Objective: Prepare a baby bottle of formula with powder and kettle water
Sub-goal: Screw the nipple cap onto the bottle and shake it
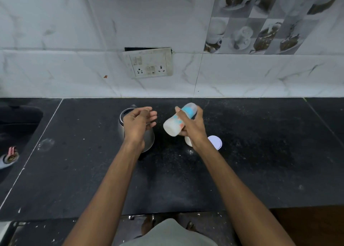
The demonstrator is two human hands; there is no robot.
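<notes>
The tilted clear plastic baby bottle (180,120) of white milk is being held tight by the right hand (192,129); the left hand (138,122) is being kept loose and empty. Milk could be spilled if the cap is loose.

My bottle (179,119) is cloudy, smooth plastic; the kettle (122,124) brushed metal; the worktop (260,143) matt speckled black stone; wall tiles (74,41) glossy marble-look.

black counter (260,152) | wall socket plate (148,63) | sink (16,126) at left | marble-look tiles (74,32)
</notes>
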